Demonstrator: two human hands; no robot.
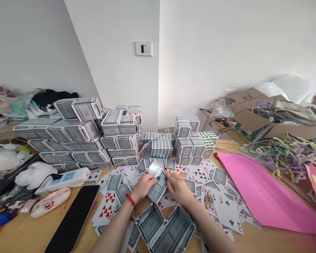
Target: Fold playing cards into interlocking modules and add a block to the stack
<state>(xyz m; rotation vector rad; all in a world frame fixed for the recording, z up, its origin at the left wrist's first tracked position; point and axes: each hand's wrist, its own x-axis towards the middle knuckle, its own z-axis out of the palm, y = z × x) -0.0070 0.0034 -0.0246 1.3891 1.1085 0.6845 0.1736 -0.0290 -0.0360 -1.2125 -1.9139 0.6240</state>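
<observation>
My left hand (143,185), with a red string around its wrist, grips grey-backed playing cards (158,188) between thumb and fingers. The fingers of my right hand (177,186) pinch the right edge of the same cards; how they are joined is too small to tell. An upper part of the held cards is tilted and catches the light. Right below my hands, between my forearms, sits an open heart-shaped box (154,222) built of cards. Loose playing cards (230,214) lie face up and face down on the table around both hands.
Stacked card-built blocks (77,131) rise at the back left, with smaller stacks (191,146) at back right. A black phone (73,218) and a white power strip (68,179) lie left. Pink paper (260,193), pipe cleaners (287,154) and a cardboard box (292,130) are right.
</observation>
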